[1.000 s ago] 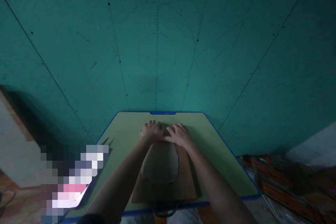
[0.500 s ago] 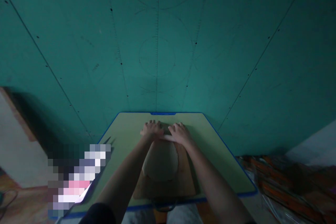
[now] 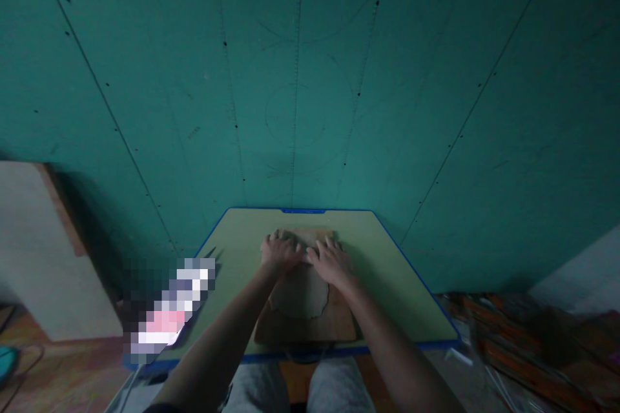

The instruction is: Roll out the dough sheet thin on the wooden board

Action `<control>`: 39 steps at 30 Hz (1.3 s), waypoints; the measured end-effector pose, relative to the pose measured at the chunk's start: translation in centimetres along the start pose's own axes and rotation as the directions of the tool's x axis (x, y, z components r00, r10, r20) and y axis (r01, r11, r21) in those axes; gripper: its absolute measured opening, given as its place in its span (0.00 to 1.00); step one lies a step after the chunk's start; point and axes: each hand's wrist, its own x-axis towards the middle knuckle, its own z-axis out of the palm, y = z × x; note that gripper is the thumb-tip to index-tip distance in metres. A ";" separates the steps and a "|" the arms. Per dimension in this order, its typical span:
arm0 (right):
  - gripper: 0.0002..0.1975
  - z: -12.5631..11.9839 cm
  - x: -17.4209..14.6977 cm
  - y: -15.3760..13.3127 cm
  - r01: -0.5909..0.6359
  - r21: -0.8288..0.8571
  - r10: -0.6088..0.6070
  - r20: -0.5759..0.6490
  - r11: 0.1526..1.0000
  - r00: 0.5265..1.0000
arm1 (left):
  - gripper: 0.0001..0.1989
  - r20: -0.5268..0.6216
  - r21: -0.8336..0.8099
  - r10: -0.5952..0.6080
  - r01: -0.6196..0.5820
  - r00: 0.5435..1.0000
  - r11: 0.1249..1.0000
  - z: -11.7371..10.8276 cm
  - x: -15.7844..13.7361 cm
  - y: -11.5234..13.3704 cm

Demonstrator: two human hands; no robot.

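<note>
A flattened sheet of pale dough (image 3: 300,298) lies on a wooden cutting board (image 3: 341,326) in front of me. Across the far part of the dough sits a pale rolling pin (image 3: 306,257), of which only a short piece shows between my hands. My left hand (image 3: 281,251) is over its left side, fingers bent forward around it. On the right side, my right hand (image 3: 332,262) grips it the same way, thumb toward the middle. Both hands hide most of the pin and the dough's far edge.
The board rests on a pale folding table (image 3: 387,310) with a blue rim, set against a green wall (image 3: 300,77). A blurred-out device (image 3: 172,313) lies at the table's left edge. A white panel (image 3: 53,245) leans at left; orange clutter (image 3: 523,348) lies at right.
My hands and the rolling pin have come back toward me over the dough, and the board's far end now shows beyond them. The camera view has shifted slightly.
</note>
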 end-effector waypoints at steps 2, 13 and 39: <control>0.28 -0.1 -0.9 -0.5 0.014 -0.010 -0.015 -0.026 1.000 1.000 | 0.21 -0.008 -0.004 -0.031 0.031 0.999 1.000 -0.1 -0.7 0.0; 0.32 1.1 -6.4 -3.0 0.108 -0.020 -0.109 -0.092 0.994 0.990 | 0.22 -0.127 -0.039 0.045 -0.051 0.991 0.998 1.7 -4.7 -1.7; 0.27 -0.3 -1.9 0.9 0.123 0.034 -0.122 -0.020 0.992 0.992 | 0.20 0.039 -0.018 0.083 -0.082 0.996 0.996 1.1 2.1 0.4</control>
